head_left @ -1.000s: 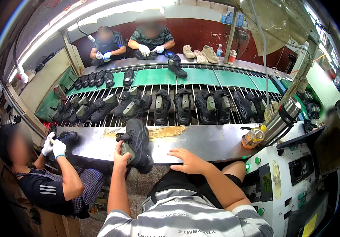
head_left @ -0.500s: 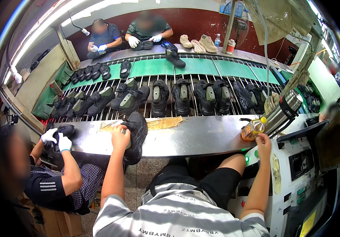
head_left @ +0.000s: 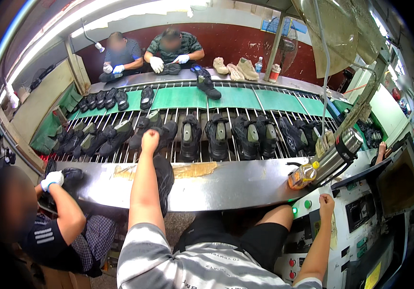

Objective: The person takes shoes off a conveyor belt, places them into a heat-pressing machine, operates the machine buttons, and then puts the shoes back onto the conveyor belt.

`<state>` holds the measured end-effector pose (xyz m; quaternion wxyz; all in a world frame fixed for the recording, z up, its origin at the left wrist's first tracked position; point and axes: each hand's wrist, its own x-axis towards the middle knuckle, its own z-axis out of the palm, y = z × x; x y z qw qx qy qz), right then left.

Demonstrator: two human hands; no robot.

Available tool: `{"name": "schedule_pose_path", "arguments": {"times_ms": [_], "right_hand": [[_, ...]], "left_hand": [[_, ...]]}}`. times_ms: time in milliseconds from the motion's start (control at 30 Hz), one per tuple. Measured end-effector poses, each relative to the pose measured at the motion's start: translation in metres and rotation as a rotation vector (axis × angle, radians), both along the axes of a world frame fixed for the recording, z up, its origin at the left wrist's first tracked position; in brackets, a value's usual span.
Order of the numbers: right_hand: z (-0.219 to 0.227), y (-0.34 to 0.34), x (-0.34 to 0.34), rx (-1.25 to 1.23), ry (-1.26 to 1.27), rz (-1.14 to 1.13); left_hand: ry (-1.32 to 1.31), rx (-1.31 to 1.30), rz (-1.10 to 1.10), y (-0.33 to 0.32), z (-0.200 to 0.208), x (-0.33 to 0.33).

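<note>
My left hand is closed in a fist in front of a pair of black shoes on the roller rack. Whether it grips one of them I cannot tell, since its fingertips are hidden. Below it, a single black shoe lies on the metal bench, partly covered by my left forearm, its near end over the front edge. My right hand has curled fingers beside a white machine panel with a green button; nothing shows in its grip.
More black shoes line the rack, some with green inserts. A yellow-capped bottle and a steel flask stand at the bench's right. Green belt runs behind. A gloved co-worker sits left; two others work across, near beige shoes.
My left hand has let go of the black shoe on the bench and reached forward to the rack. My right hand has drawn back from the bottle toward the machine panel.
</note>
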<state>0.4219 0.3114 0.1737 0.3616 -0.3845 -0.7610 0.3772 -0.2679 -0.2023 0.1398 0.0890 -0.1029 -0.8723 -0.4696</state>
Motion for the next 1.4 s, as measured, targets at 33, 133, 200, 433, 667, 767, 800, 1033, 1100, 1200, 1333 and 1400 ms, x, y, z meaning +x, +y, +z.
{"name": "schedule_pose_path", "arguments": {"times_ms": [33,133,200,433,667,767,800,1033,1100,1200,1333,1400], "right_hand": [[0.001,0.003,-0.005,-0.025,0.006,0.024],[0.016,0.003,0.009,0.037,-0.149,-0.020],[0.025,0.005,-0.006,0.208,-0.219,-0.002],[0.013,0.033,-0.039,0.349,-0.260,0.084],[0.015,0.019,-0.041,0.544,-0.277,0.096],[0.014,0.021,-0.041,0.546,-0.259,0.060],[0.013,0.022,-0.041,0.544,-0.254,0.048],[0.010,0.022,-0.035,0.219,-0.197,-0.098],[0.010,0.023,-0.038,0.248,-0.174,-0.094],[0.012,0.019,-0.039,0.277,-0.175,-0.095],[0.009,0.020,-0.035,0.262,-0.176,-0.125],[0.008,0.020,-0.037,0.270,-0.170,-0.137]], "left_hand": [[-0.076,-0.110,-0.026,-0.009,-0.021,-0.009],[-0.506,-0.116,-0.484,0.026,0.007,0.031],[-0.588,0.058,-0.414,0.026,0.021,0.036],[-0.377,-0.019,-0.440,0.024,0.036,0.042],[-0.352,-0.200,-0.493,0.031,0.034,0.044],[-0.299,-0.268,-0.529,0.035,0.029,0.043],[-0.283,-0.284,-0.546,0.036,0.024,0.044],[-0.337,-0.285,-0.632,0.041,0.028,0.048],[-0.327,-0.288,-0.638,0.038,0.024,0.043],[-0.341,-0.284,-0.637,0.037,0.021,0.042],[-0.413,-0.270,-0.633,0.040,0.029,0.046],[-0.361,-0.279,-0.634,0.034,0.021,0.041]]}}
